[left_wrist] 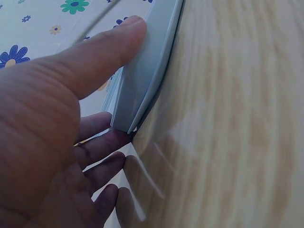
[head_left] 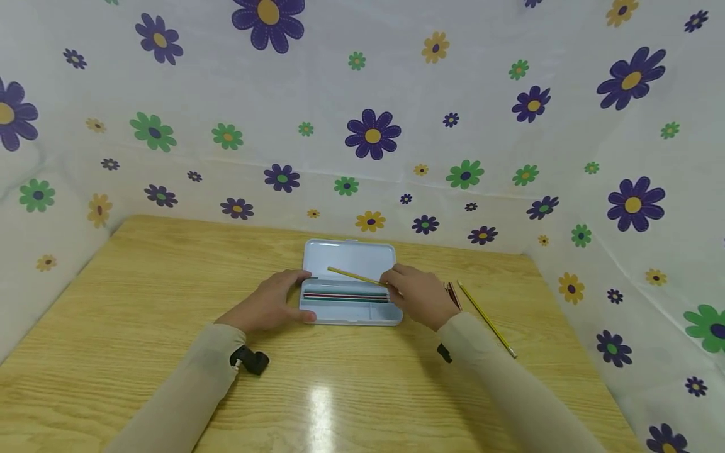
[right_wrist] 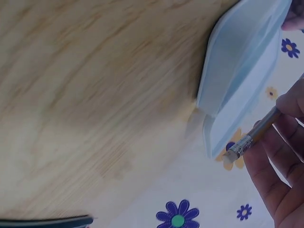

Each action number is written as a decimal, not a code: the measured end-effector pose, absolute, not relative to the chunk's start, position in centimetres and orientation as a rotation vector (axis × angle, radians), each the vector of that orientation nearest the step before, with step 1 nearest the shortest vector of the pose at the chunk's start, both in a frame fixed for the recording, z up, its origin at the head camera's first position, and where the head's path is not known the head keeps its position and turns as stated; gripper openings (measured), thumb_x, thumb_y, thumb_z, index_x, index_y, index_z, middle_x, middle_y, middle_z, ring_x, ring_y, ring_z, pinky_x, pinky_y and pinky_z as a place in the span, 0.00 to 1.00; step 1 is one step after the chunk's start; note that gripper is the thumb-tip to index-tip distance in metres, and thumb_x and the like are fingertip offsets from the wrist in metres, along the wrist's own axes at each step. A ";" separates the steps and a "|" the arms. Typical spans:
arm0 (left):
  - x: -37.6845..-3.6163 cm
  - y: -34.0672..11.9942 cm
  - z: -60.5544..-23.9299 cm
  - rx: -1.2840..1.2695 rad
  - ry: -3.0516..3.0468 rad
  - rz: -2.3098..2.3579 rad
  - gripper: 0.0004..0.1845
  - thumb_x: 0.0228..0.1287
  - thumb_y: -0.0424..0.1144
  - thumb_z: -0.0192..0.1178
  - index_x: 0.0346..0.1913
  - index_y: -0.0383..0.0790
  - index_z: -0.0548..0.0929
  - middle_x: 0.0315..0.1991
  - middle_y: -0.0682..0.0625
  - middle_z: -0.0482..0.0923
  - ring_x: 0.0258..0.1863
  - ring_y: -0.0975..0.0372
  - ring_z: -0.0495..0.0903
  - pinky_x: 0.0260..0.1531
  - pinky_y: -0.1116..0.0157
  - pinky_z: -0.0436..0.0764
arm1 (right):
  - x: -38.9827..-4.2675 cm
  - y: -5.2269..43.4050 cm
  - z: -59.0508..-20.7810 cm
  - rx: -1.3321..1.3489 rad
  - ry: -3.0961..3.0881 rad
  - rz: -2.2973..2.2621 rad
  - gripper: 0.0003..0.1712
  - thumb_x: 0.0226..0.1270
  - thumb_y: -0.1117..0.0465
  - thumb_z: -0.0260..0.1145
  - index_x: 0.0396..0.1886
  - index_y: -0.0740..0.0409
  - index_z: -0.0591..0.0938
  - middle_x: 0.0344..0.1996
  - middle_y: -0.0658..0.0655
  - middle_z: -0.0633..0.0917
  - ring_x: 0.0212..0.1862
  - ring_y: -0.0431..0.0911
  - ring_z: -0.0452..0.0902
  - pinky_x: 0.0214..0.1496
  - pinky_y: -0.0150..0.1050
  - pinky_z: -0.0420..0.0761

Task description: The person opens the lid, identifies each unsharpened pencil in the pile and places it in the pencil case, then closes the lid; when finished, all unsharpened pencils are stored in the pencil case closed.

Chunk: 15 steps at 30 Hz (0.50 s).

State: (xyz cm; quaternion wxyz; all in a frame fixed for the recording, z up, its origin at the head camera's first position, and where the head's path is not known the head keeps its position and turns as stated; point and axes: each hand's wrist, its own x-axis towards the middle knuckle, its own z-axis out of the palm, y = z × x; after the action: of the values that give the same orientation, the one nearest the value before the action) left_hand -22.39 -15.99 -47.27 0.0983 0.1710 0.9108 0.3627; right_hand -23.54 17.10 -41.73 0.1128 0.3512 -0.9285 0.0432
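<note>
Flowered sheeting [head_left: 510, 126] walls in the back and both sides of the workspace, white with purple, green and yellow blossoms. Below it lies the wooden bench [head_left: 141, 327], pale and glossy, with a bright glare spot near the front edge.

At the middle of the bench sits an open pencil case [head_left: 349, 258], light blue, its lid folded back toward the far wall and its tray toward the person. Several pencils [head_left: 345, 297] lie side by side along the tray, dark red and green among them.

The left hand [head_left: 269, 305] rests at the left end of the case; the left wrist view shows the thumb [left_wrist: 114, 40] laid along the case's edge and the fingers [left_wrist: 102, 159] slightly curled at its corner, so it holds the case steady. The right hand [head_left: 416, 292] is at the right end of the case and pinches a yellow pencil [head_left: 355, 275] near its eraser end, with the rest slanting up and left over the open lid.

Right of that hand, a second yellow pencil [head_left: 487, 319] lies loose on the bench, and a few darker pencils [head_left: 453, 294] lie beside it, partly hidden by the hand.
</note>
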 end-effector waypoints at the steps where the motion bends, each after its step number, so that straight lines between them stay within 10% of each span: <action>1: -22.4 -16.0 -47.3 0.508 2.697 1.071 0.53 0.54 0.60 0.77 0.78 0.41 0.65 0.78 0.40 0.62 0.78 0.42 0.58 0.76 0.39 0.58 | -23.7 16.7 -41.8 1.047 -2.726 0.113 0.08 0.71 0.64 0.69 0.47 0.50 0.86 0.39 0.46 0.85 0.37 0.38 0.80 0.34 0.33 0.83; 15: -22.8 -16.2 -47.5 0.505 2.684 1.093 0.54 0.52 0.62 0.77 0.78 0.43 0.65 0.77 0.42 0.64 0.77 0.44 0.60 0.76 0.41 0.59 | -25.2 13.2 -42.0 1.138 -2.798 -0.085 0.09 0.73 0.62 0.68 0.50 0.49 0.86 0.41 0.47 0.87 0.41 0.41 0.84 0.44 0.37 0.87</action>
State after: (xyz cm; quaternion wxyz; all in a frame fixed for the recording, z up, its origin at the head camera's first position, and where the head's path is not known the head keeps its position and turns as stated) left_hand -22.77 -16.16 -47.55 0.0998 0.1707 0.9079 0.3696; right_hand -25.17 13.16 -41.99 0.0600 0.3759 -0.9243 -0.0280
